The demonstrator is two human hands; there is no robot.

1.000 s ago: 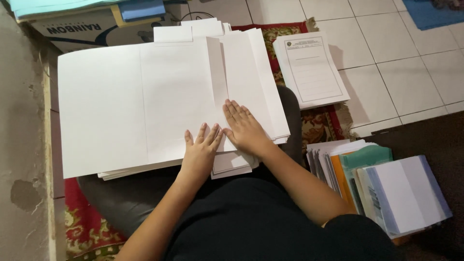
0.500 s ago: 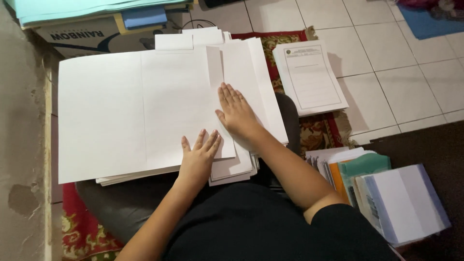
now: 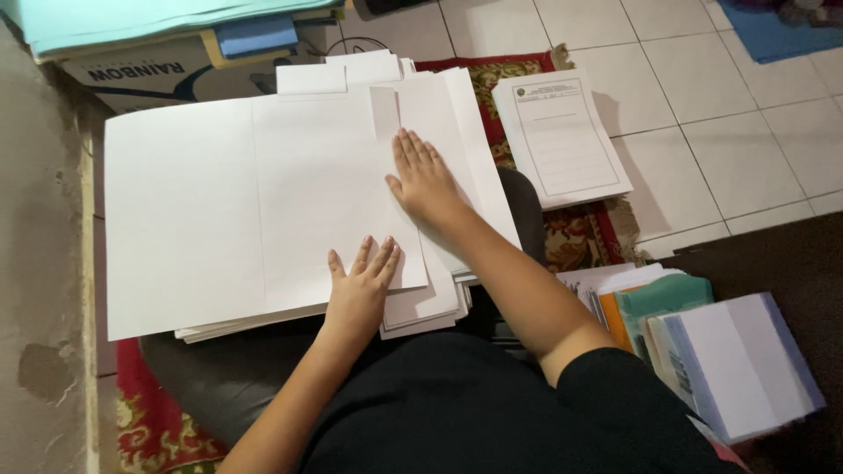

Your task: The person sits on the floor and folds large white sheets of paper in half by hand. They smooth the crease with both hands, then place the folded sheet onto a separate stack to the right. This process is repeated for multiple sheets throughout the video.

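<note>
- Nearest, a stack of folders and booklets (image 3: pixel 702 351) was seen at the person's right, close against the right arm, so little free room was left on that side.
- The left hand (image 3: pixel 360 294) was laid flat and released, fingers spread, on the near edge of the large white sheet (image 3: pixel 255 202); nothing was grasped by it.
- The large white sheet was spread over the lap on a pile of white papers (image 3: pixel 421 307), its long axis running left to right and its near edge overhanging toward the body.
- The right hand (image 3: pixel 426 180) was pressed flat and open, fingers pointing away, on the sheet's folded right flap; nothing was gripped.
- The sheet's left edge was close to a grey wall (image 3: pixel 44 263).
- Farther right, a printed form stack (image 3: pixel 562 136) lay partly on tiled floor (image 3: pixel 729 132), where open room was left.
- Farthest, a cardboard box (image 3: pixel 149 70) was set just beyond the sheet's far edge.
</note>
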